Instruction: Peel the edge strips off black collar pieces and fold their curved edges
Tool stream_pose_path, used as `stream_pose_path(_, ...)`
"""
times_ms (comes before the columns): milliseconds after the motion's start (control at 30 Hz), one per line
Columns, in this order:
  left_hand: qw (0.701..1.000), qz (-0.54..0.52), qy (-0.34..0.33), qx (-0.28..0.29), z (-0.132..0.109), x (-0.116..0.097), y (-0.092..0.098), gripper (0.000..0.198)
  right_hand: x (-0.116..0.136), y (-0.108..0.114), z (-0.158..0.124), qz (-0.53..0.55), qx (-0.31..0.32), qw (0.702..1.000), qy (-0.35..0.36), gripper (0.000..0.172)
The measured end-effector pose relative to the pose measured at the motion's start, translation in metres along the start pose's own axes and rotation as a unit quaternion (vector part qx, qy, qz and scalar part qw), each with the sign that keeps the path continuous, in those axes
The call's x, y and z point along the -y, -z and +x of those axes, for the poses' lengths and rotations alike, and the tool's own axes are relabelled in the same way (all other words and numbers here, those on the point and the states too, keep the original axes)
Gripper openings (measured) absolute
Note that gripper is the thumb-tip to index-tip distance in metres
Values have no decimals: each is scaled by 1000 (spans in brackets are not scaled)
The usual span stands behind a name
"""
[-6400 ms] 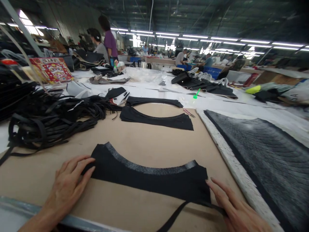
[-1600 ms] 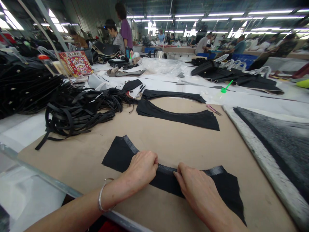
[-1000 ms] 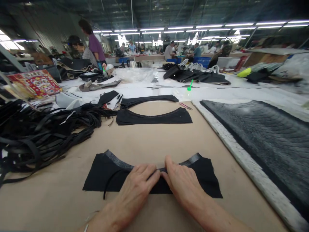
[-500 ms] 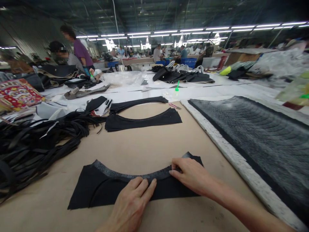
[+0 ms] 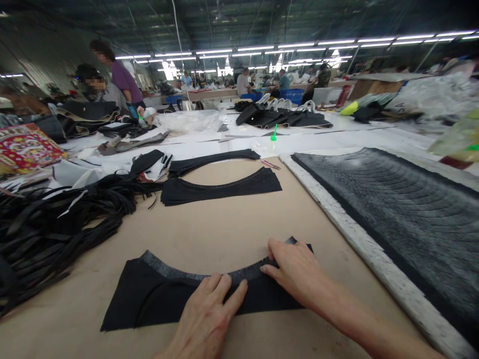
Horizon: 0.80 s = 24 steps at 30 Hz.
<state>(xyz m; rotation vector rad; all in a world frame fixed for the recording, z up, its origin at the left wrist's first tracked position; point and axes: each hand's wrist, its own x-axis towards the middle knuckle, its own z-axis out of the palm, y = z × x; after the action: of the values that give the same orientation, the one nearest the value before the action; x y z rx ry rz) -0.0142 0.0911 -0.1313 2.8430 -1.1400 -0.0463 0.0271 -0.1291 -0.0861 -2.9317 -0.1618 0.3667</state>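
Note:
A black fabric piece [image 5: 168, 299] with a curved upper edge lies on the brown-covered table right in front of me. Along its curve runs a greyish, speckled band [image 5: 164, 268]. Resting on the middle of the piece, my left hand [image 5: 209, 309] has its fingers stretched out, their tips at the band's lower edge. My right hand [image 5: 294, 267] is closed at the right part of the curve, thumb and forefinger pinching the edge. It covers some of the right end. Farther back lie two stacks of similar curved black pieces, a nearer stack [image 5: 220, 190] and a farther stack [image 5: 213, 160].
Black strips [image 5: 48, 224] are heaped at left. A board [image 5: 337, 219] bearing a dark, grey-smeared sheet [image 5: 404, 199] lies at right. Pink-handled snips [image 5: 271, 164] and a green-tipped bottle [image 5: 274, 137] are beyond the stacks. Co-workers [image 5: 125, 82] are at back left.
The near end of the black piece sits slightly lower and farther left in view. My right thumb and forefinger have shifted a little at the curved edge; my left hand stays on the piece.

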Motion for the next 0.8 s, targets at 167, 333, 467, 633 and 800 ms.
stream_pose_path(167,999,-26,-27,-25,9,-7,-4,57,-13,4,-1,26,-17,999,-42,22)
stream_pose_path(333,1000,-14,-19,-2,18,-14,0,57,-39,9,2,103,10,993,-50,12)
stream_pose_path(467,999,-7,-18,32,25,-18,5,64,-49,10,6,140,20,989,-34,10)
stream_pose_path(633,999,-1,-12,42,29,-19,3,61,-46,10,7,134,2,990,-32,6)
stream_pose_path(800,999,15,-13,26,30,-19,-2,59,-43,4,6,131,-2,991,-39,6)
